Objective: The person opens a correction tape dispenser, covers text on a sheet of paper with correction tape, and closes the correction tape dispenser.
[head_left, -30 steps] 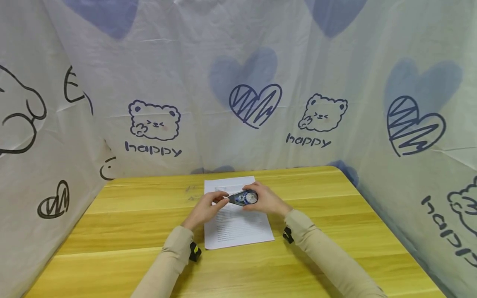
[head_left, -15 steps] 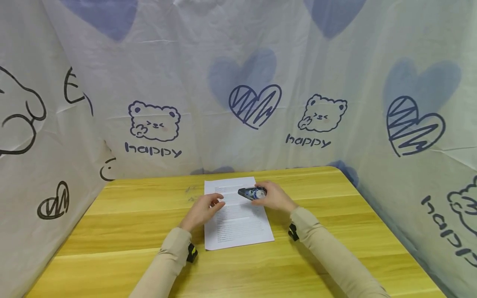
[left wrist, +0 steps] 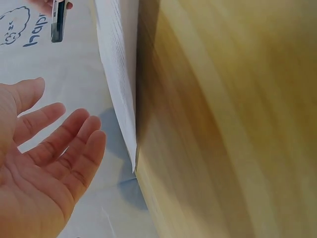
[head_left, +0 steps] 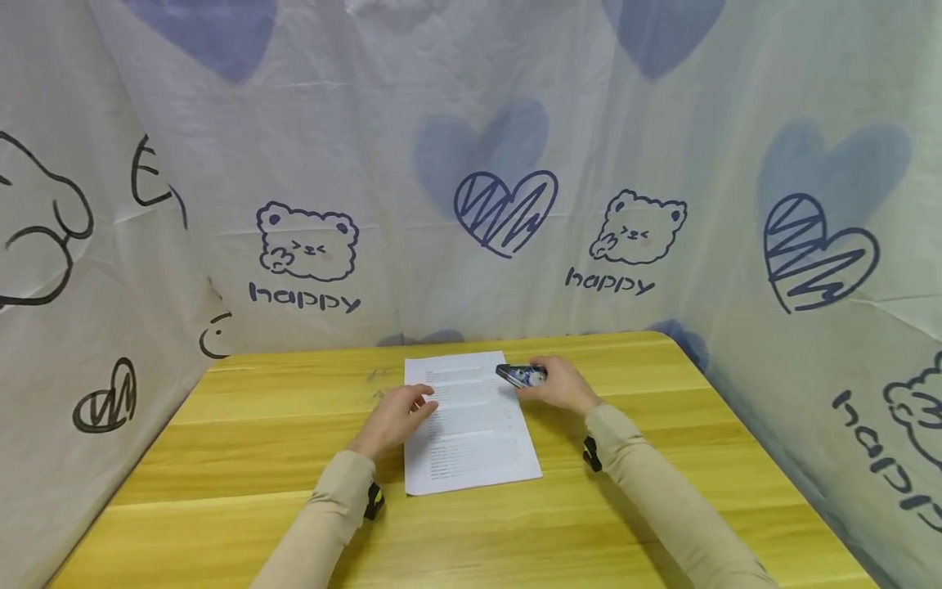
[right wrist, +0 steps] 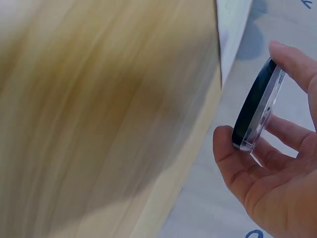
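My right hand (head_left: 565, 388) grips a correction tape (head_left: 518, 375) by its edges, thumb on one side and fingers on the other. The tape has a dark body, a clear cover and blue parts inside, and its narrow tip points left. It is held over the upper right edge of a printed sheet of paper (head_left: 471, 446). In the right wrist view the correction tape (right wrist: 256, 108) shows edge-on between thumb and fingertips. Over the sheet's left edge hovers my left hand (head_left: 390, 419), holding nothing. Its fingers (left wrist: 89, 148) are loosely bent and spread in the left wrist view.
The paper lies on a yellow wood-grain table (head_left: 257, 458). A pale curtain (head_left: 412, 270) with hearts and bear drawings closes in the back and both sides. Faint grey marks (head_left: 377, 375) show on the table left of the sheet.
Both hands were together at the correction tape. The left hand let go of its tip and drew back slightly left; the right hand carried the tape right and away. The paper stays put.
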A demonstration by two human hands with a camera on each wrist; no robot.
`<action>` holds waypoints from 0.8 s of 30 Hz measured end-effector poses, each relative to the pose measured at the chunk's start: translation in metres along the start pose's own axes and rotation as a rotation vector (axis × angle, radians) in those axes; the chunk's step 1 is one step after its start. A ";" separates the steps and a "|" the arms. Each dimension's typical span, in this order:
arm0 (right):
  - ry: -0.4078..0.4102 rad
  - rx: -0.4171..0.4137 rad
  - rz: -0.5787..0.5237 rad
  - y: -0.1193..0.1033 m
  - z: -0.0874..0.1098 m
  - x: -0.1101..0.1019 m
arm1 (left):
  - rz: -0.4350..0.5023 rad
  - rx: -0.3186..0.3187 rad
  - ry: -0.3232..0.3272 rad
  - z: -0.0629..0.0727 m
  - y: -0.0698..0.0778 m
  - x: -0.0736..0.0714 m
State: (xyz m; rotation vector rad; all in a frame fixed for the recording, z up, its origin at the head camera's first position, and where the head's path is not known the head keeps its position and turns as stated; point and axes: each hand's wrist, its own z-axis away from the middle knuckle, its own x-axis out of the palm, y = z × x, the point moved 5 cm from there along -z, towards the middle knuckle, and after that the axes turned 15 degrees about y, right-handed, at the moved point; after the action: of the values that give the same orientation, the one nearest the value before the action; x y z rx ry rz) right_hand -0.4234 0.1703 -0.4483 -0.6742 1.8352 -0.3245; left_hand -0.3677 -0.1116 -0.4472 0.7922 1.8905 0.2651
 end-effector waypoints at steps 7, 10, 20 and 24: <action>-0.002 0.058 0.066 0.018 0.000 -0.006 | -0.006 -0.005 -0.004 0.001 -0.002 0.003; 0.019 0.068 0.079 0.026 -0.003 -0.008 | 0.002 -0.006 -0.003 0.001 -0.002 0.003; 0.026 0.070 0.172 0.045 -0.009 -0.010 | -0.001 -0.020 -0.005 0.001 -0.005 0.006; 0.017 0.079 0.204 0.049 -0.010 -0.011 | -0.001 -0.014 -0.004 0.001 -0.005 0.006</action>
State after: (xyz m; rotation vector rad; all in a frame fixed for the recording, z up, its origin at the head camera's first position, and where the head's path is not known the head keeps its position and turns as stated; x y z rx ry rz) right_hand -0.4445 0.2146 -0.4617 -0.4269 1.8791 -0.2668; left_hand -0.3707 -0.1115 -0.4546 0.7811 1.8833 0.2757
